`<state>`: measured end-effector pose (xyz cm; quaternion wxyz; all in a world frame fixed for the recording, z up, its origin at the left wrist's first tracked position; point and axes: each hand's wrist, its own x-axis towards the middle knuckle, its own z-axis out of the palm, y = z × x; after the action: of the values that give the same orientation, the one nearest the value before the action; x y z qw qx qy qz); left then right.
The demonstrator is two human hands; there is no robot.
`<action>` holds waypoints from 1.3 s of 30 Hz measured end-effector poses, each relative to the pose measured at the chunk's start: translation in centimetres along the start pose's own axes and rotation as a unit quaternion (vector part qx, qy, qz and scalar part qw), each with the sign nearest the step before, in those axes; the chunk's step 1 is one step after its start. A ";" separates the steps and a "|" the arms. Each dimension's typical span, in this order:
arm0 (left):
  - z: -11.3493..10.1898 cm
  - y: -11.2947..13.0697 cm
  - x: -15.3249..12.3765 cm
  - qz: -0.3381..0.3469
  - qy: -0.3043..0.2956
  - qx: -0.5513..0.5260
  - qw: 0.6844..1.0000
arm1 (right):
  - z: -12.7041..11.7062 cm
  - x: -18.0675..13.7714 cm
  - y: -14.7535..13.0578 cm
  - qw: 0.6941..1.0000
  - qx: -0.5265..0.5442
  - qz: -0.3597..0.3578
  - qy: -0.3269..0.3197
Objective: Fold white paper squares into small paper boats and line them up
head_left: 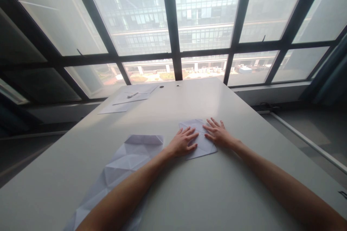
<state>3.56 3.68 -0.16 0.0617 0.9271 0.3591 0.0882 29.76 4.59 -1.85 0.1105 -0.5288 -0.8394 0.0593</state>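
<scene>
A small folded sheet of white paper (204, 145) lies flat on the white table, with crease lines across it. My left hand (183, 141) rests on its left side, fingers spread and pointing right. On the paper's upper right edge lies my right hand (218, 133), its fingers also spread. Both palms face down, and parts of the paper are hidden beneath them. Under and beside my left forearm is a larger creased sheet of paper (121, 164), its far edge folded over.
Several flat paper sheets (116, 107) lie at the table's far left, with a small white object (132, 95) on them that I cannot make out. Two small dark spots (162, 87) mark the table (200, 97) near its far edge. Large windows (203, 11) stand beyond.
</scene>
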 end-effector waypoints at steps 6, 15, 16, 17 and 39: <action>-0.2 0.0 0.0 0.001 -0.004 0.002 1.000 | 0.5 0.1 0.3 0.998 0.025 0.003 0.052; -0.4 0.2 -0.3 0.039 -0.005 -0.010 0.999 | 0.1 -0.2 0.0 0.999 0.009 -0.046 0.017; -0.5 0.2 -0.3 0.047 -0.006 -0.011 0.999 | 0.1 -0.1 -0.1 0.999 0.003 -0.028 0.015; -0.6 0.2 -0.3 0.054 -0.007 -0.012 0.998 | 0.2 0.0 -0.1 1.000 -0.003 -0.012 0.014; 1.1 0.1 0.5 -0.155 0.005 0.054 0.986 | 0.2 0.2 -0.4 0.999 0.002 0.054 0.007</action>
<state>4.23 3.91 -1.14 0.0225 0.8615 0.5034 0.0625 29.28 4.60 -1.96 0.1144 -0.5734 -0.8088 0.0634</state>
